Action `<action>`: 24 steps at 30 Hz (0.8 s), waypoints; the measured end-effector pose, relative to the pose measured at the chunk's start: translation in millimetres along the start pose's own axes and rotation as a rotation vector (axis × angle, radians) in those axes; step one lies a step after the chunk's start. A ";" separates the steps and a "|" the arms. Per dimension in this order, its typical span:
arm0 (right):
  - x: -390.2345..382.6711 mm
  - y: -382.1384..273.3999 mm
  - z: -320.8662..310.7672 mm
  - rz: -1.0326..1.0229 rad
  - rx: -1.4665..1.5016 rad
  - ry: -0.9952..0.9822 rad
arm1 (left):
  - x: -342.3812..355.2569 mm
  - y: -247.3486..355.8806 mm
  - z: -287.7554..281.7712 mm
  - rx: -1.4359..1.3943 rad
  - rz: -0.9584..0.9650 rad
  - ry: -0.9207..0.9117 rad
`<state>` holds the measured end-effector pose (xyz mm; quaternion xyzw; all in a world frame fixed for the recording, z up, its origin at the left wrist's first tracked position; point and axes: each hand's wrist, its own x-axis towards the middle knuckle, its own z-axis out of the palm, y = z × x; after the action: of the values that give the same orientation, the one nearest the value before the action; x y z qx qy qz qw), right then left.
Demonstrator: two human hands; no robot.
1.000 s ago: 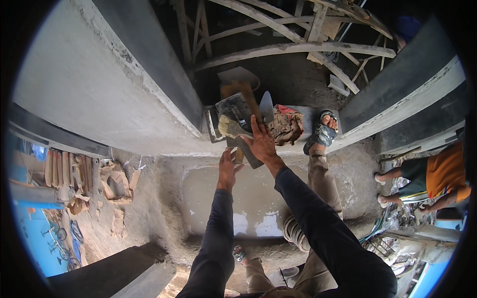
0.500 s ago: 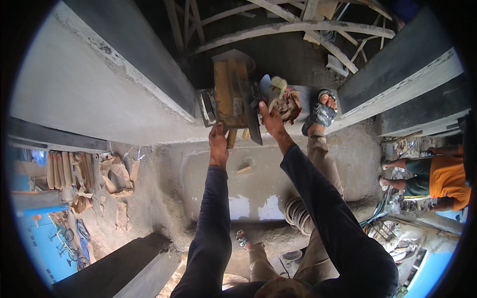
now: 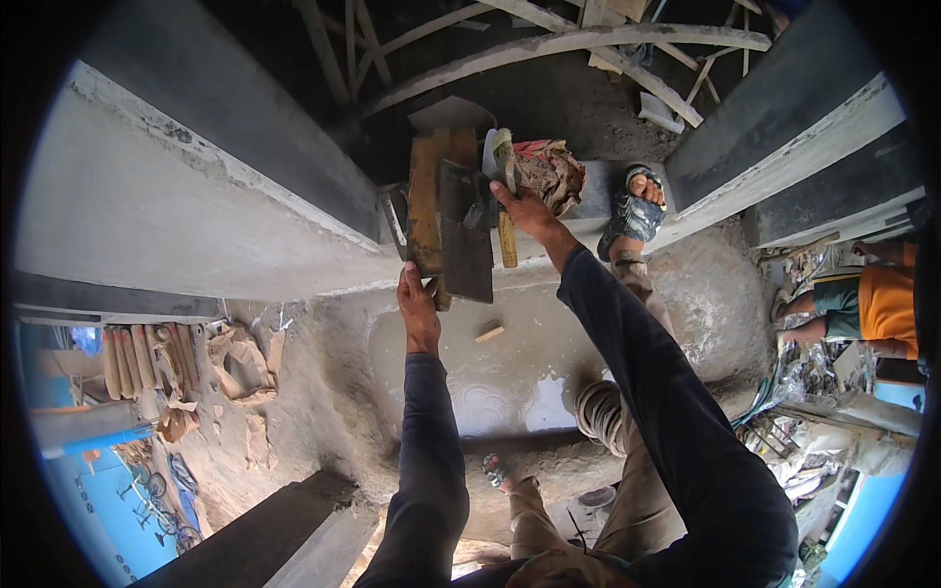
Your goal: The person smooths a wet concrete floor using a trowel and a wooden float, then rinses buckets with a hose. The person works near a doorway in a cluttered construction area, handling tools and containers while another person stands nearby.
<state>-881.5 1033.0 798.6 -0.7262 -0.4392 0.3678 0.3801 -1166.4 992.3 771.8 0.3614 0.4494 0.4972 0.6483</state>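
Observation:
My left hand (image 3: pixel 420 312) has its thumb and fingers closed at the near end of a long yellow-brown board (image 3: pixel 425 208) above the ledge. Beside that board, a dark rectangular plate (image 3: pixel 465 245), like a plastering float, shows its broad face. My right hand (image 3: pixel 532 216) is closed at the plate's right edge, around a pale-bristled brush (image 3: pixel 504 150); its fingers hide part of the grip. Whether that hand also holds the plate is unclear. Below its fingers shows a yellow handle (image 3: pixel 507 243). Touching the brush on the right is a crumpled brown paper bag (image 3: pixel 555 178).
Pale walls flank the ledge, and curved timber pieces (image 3: pixel 549 44) lie beyond it. My sandalled foot (image 3: pixel 637 211) rests on the ledge's right. Below lies a wet grey pool (image 3: pixel 470 367) with a small wood scrap (image 3: pixel 489 334). Another person in orange (image 3: pixel 887 299) stands far right.
The dark plate has turned from edge-on to show its broad face. My right hand and the brush have shifted left, the brush now more upright. My left hand sits slightly lower.

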 end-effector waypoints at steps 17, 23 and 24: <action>-20.7 40.9 -21.5 -0.070 -0.780 0.583 | -5.7 8.5 8.8 -0.045 -0.131 0.049; -58.5 -2.8 6.5 0.188 -0.167 0.265 | -5.5 7.2 7.9 -0.066 -0.107 0.089; -64.5 -2.6 12.2 0.258 -0.068 0.201 | -6.5 7.5 14.9 -0.092 -0.108 0.104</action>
<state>-915.1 977.5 808.5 -0.8221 -0.3145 0.3240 0.3468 -1155.3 987.5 785.1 0.2801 0.4777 0.4997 0.6661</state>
